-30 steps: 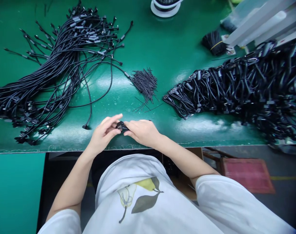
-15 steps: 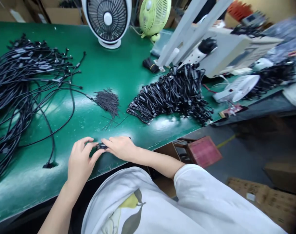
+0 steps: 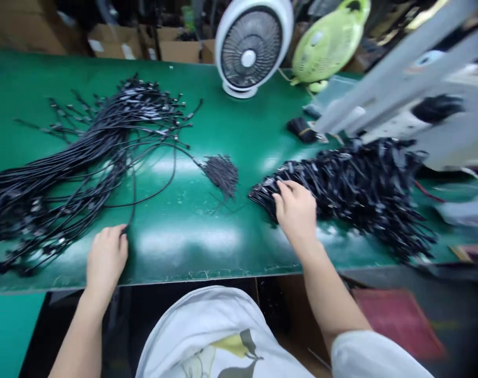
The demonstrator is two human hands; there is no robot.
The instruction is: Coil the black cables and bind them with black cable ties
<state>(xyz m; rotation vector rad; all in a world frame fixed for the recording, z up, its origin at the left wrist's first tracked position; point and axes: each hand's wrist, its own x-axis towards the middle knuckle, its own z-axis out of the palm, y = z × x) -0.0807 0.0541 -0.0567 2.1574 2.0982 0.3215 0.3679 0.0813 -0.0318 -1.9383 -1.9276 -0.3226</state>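
Near the front left of the green table, my left hand (image 3: 107,257) pinches the end of a black cable (image 3: 134,202). That cable runs back toward a large spread of long black cables (image 3: 89,147). My right hand (image 3: 297,210) is at the left end of a heap of bundled black cables (image 3: 360,178). Its thumb and forefinger are pressed together; what lies between them is too small and blurred to name. Between the hands sits a small pile of thin black ties (image 3: 222,174).
A white fan (image 3: 248,59) and a green fan (image 3: 317,44) stand at the back of the table (image 3: 176,210). A banded black bundle (image 3: 301,129) lies before grey metal posts (image 3: 388,68). A red seat (image 3: 398,320) is below the front edge.
My hands have moved apart from the small black item they held together: the left to the cable end, the right to the bundled heap. The view has shifted left.
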